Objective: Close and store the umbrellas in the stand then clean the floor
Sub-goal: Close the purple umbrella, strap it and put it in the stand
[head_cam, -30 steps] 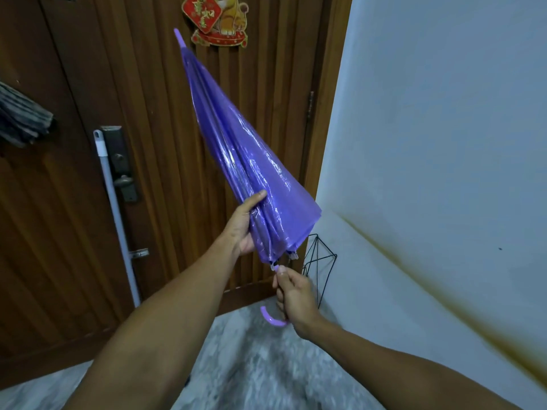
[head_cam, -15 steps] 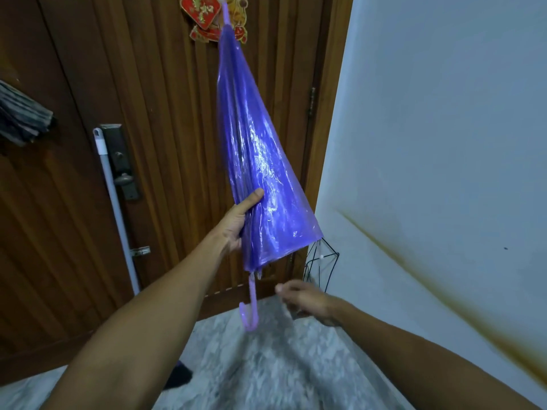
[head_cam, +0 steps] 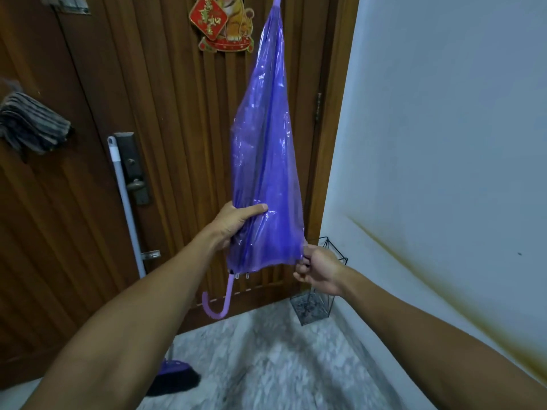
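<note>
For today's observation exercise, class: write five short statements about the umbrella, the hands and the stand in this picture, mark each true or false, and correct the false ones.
1. The left hand grips the folded purple umbrella. True.
2. The umbrella already stands in the wire stand. False: it is held up in front of the door.
3. The right hand pinches the canopy's lower edge. True.
4. The umbrella's hooked handle points upward. False: it hangs at the bottom.
5. The wire stand sits in the corner by the white wall. True.

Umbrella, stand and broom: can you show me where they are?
Umbrella [head_cam: 263,173], head view, on the folded purple canopy.
Stand [head_cam: 313,306], head view, on its wire frame.
Broom [head_cam: 174,377], head view, on the dark bristles.
</note>
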